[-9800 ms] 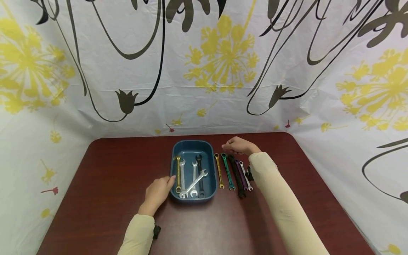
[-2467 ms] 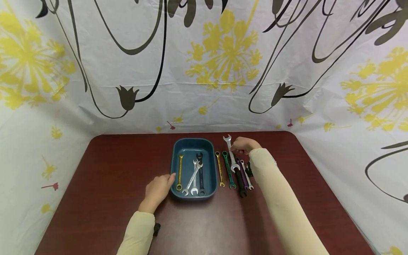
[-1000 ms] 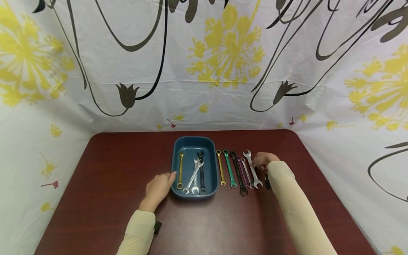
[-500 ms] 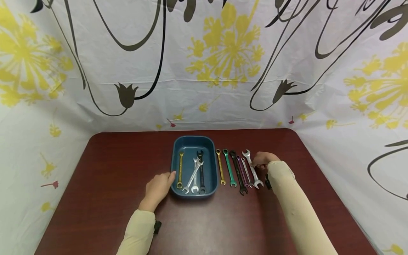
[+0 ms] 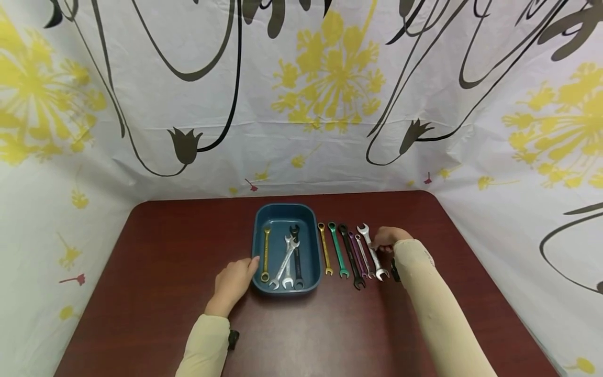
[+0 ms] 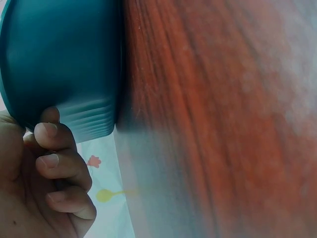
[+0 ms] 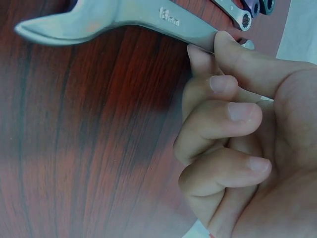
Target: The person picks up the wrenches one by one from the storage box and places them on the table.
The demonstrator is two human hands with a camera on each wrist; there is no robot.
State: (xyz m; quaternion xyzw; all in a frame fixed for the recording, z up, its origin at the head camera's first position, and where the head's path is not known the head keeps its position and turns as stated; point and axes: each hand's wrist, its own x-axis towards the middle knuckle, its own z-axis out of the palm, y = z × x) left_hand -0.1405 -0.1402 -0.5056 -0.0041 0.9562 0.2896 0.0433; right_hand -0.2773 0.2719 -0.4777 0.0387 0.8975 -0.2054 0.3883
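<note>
On table [image 5: 141,293]: six wrenches [image 5: 350,254]; in tray [image 5: 257,246]: four.

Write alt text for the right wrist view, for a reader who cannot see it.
A right hand pinches the shaft of a silver wrench between thumb and forefinger, with the wrench lying on a dark red wooden table. The other fingers curl into the palm, and the ends of more wrenches show at the top edge.

Left hand [image 6: 34,183], curled fingers touching blue tray [image 6: 64,64], red-brown table [image 6: 208,119]
</note>
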